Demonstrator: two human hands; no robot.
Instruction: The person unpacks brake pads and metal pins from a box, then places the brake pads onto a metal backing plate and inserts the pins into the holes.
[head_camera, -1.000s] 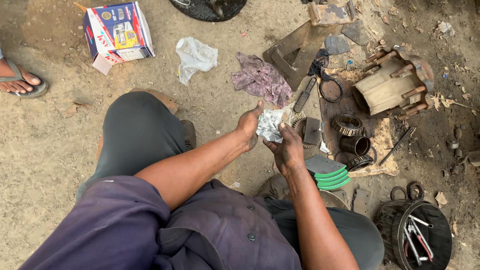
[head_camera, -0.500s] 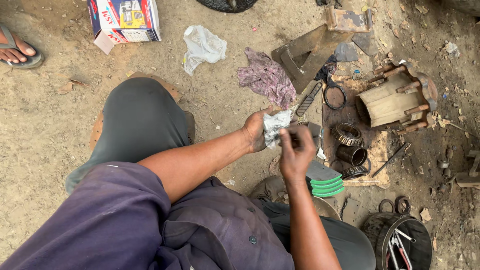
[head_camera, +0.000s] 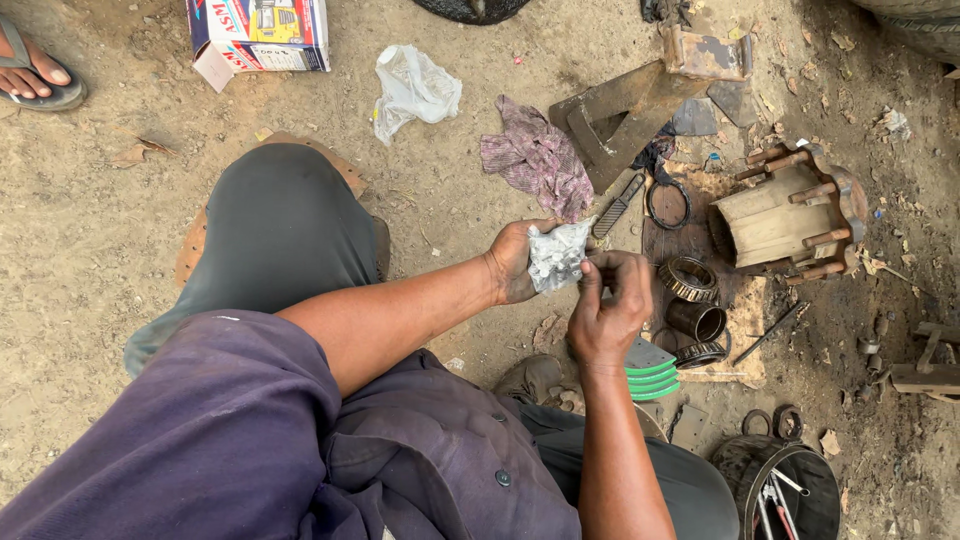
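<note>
Head view, looking down on a seated person at work on bare dirt ground (head_camera: 120, 230). The left hand (head_camera: 512, 262) is closed around a crumpled clear plastic packet (head_camera: 556, 254), held mid-air just above the knee, near the centre of the view. The right hand (head_camera: 608, 305) meets it from 5 o'clock, thumb and fingers pinched on the packet's right edge; the two hands are together on the one packet. What the packet contains cannot be told.

Risks, as judged from this arrangement: the packet is thin and creased, so a hard pull could tear it suddenly and spill its contents onto the grit, where small pieces would pick up dirt or be lost. Directly below and toward 3 o'clock lie a tapered roller bearing (head_camera: 688, 279), a metal sleeve (head_camera: 696, 320) and a wheel hub with studs (head_camera: 790, 215); anything dropped could roll among them. A purple rag (head_camera: 535, 160) lies at 12 o'clock and green-edged pads (head_camera: 650, 375) at 5 o'clock.
</note>
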